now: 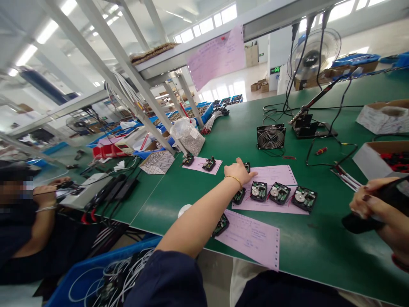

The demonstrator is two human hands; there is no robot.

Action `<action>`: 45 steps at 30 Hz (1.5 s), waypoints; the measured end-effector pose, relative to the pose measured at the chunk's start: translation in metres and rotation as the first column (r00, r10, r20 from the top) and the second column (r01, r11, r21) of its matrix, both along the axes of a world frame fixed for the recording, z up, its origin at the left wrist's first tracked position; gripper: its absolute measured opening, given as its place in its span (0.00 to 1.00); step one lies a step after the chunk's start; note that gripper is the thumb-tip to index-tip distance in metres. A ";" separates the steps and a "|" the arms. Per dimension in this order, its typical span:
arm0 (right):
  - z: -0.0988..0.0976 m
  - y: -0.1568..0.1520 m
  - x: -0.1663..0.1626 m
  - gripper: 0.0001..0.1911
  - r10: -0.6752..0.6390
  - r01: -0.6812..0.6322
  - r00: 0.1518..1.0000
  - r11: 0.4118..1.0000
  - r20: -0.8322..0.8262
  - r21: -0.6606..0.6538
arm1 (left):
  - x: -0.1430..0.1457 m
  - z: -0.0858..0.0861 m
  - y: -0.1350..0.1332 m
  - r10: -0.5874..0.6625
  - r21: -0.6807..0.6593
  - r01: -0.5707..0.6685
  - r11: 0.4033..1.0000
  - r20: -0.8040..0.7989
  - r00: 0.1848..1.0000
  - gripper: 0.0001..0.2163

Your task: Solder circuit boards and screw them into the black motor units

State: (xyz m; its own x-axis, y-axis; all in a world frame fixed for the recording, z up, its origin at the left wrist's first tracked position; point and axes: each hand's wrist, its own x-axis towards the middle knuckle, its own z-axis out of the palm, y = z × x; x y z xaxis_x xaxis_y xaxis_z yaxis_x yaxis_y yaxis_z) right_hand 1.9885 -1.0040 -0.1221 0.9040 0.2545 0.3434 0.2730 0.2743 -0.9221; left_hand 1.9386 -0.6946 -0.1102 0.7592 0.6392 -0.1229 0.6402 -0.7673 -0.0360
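My left hand stretches out over the green bench with thumb and a finger spread apart. Just beyond its fingers sits a small black module with a circuit board, partly hidden; whether they touch I cannot tell. Below the wrist is another module. A row of similar modules lies to the right on a pink sheet. One more module shows beside my forearm. At the right edge my right hand is wrapped round a bulky black hand-held tool, partly out of frame.
A black fan and a soldering iron stand stand at the back. White boxes line the right side. Two modules lie on a smaller pink sheet. On the left a co-worker's hand holds a cable. A blue bin sits below.
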 end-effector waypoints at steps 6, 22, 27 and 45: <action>0.002 -0.002 0.004 0.13 0.016 -0.015 1.000 0.999 -0.021 0.046 | 0.000 0.005 -0.002 -0.041 0.027 0.039 0.999 0.058 0.998 0.30; 0.028 -0.007 -0.007 0.10 0.146 -0.172 0.983 0.951 0.114 0.258 | -0.133 -0.062 -0.170 -0.395 -0.178 0.640 0.747 0.656 0.643 0.20; 0.050 -0.007 -0.035 0.12 0.321 -0.340 0.939 0.921 0.125 0.188 | -0.122 -0.079 -0.174 -0.411 -0.128 0.646 0.753 0.675 0.613 0.22; 0.035 0.000 -0.042 0.12 0.392 -0.392 0.920 0.918 0.017 0.051 | -0.122 -0.079 -0.175 -0.388 -0.134 0.694 0.707 0.747 0.540 0.16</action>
